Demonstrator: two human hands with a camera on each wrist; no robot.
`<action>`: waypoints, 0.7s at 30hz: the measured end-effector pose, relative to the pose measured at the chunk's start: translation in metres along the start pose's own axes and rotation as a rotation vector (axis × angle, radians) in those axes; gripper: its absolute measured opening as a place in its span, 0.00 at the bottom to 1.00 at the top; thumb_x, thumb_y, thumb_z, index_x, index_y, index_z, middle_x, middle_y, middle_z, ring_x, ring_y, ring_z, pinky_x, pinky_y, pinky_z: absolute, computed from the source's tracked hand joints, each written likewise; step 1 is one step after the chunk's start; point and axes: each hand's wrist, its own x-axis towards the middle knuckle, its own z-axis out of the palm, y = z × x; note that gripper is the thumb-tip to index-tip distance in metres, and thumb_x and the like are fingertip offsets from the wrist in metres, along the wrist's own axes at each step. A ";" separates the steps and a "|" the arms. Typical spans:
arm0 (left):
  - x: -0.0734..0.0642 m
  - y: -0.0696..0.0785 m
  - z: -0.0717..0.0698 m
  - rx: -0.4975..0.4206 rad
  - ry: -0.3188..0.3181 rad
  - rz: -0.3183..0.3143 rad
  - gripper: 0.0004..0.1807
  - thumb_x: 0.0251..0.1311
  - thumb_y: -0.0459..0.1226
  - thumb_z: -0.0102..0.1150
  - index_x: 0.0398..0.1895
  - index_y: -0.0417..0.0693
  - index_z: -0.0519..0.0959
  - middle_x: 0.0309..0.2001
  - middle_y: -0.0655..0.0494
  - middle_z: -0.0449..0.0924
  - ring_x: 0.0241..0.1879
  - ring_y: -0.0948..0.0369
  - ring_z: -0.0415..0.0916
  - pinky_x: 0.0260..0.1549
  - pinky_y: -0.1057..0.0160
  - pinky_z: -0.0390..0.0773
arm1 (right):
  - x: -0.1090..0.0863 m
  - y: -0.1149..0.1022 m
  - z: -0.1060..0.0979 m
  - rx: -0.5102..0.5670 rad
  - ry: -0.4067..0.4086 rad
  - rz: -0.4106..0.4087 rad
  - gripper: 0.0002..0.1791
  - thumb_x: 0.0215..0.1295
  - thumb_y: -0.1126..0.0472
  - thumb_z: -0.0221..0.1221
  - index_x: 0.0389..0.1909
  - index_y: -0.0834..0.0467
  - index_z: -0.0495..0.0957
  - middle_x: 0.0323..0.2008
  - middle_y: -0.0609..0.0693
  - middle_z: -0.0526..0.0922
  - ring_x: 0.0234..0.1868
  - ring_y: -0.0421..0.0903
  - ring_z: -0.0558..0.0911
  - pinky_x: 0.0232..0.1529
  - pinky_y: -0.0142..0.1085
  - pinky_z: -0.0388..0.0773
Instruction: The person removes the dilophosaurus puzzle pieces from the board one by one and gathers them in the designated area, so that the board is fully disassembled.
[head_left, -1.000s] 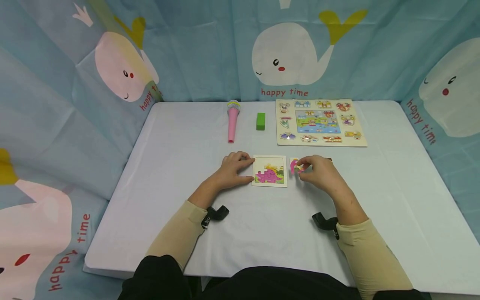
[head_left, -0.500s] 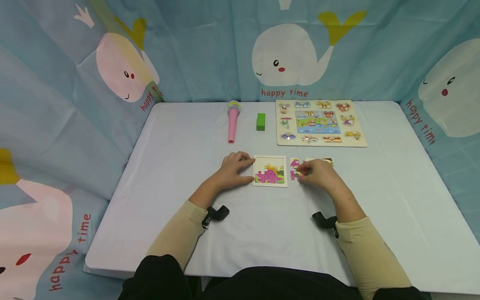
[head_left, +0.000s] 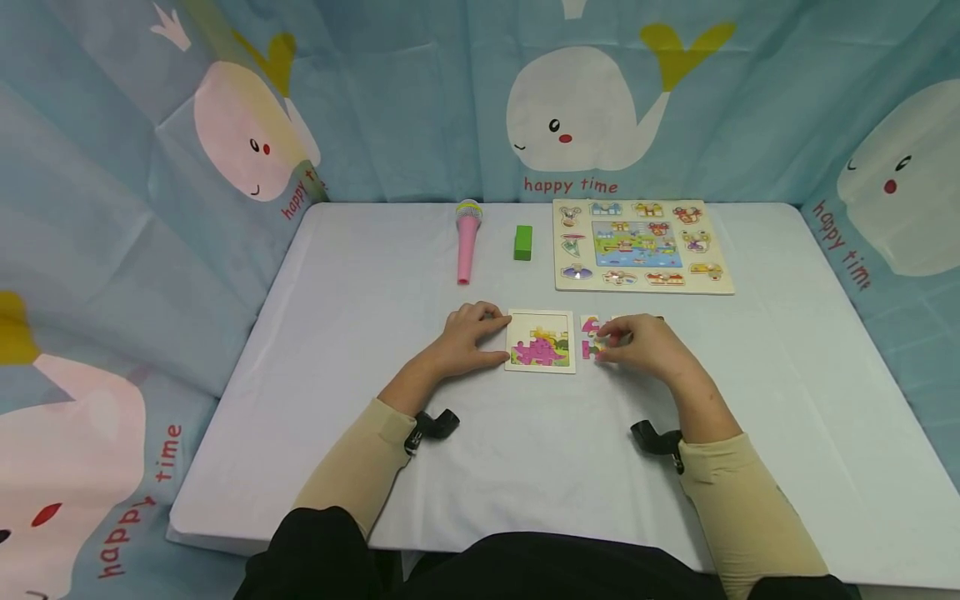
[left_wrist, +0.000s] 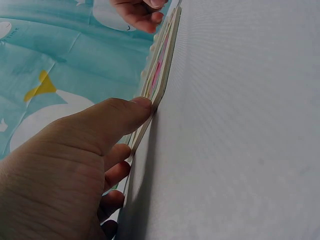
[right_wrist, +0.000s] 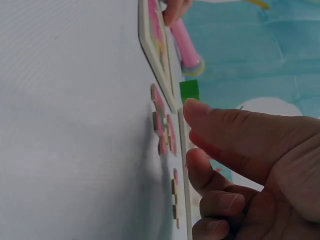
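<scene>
A small square jigsaw tray [head_left: 542, 371], partly filled with a pink dinosaur picture, lies on the white table. My left hand [head_left: 467, 340] touches its left edge, the thumb near the lower corner and the forefinger near the upper one. In the left wrist view the thumb presses the tray's [left_wrist: 172, 55] rim. To the right of the tray lie pink jigsaw pieces [head_left: 589, 324]. My right hand [head_left: 645, 343] is over their right side, thumb and fingers loosely bent with nothing between them. In the right wrist view several pieces [right_wrist: 159, 117] lie flat beside the fingertips.
A pink toy microphone [head_left: 467, 246] and a green block [head_left: 522, 243] stand behind the tray. At the back right lies a large wooden peg puzzle board [head_left: 645, 285]. A blue whale-print curtain [head_left: 420, 100] surrounds the table's back and sides.
The right hand has let the pink pieces down beside the tray and drawn back slightly to the right. More of the pieces now shows. The left hand has stayed at the tray.
</scene>
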 end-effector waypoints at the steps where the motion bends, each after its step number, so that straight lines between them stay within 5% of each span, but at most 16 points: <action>1: 0.000 0.000 0.000 0.003 -0.001 -0.002 0.38 0.63 0.52 0.68 0.75 0.52 0.71 0.62 0.57 0.67 0.61 0.57 0.59 0.60 0.52 0.57 | 0.000 -0.001 -0.001 -0.001 -0.001 -0.006 0.23 0.59 0.57 0.74 0.54 0.62 0.85 0.43 0.55 0.81 0.41 0.52 0.76 0.39 0.42 0.72; 21: 0.000 0.000 0.000 0.021 0.000 -0.005 0.38 0.63 0.52 0.68 0.75 0.52 0.71 0.63 0.56 0.67 0.61 0.56 0.59 0.60 0.52 0.58 | 0.013 -0.032 0.022 0.037 -0.012 -0.169 0.22 0.59 0.58 0.74 0.53 0.62 0.85 0.35 0.50 0.81 0.33 0.48 0.75 0.36 0.41 0.71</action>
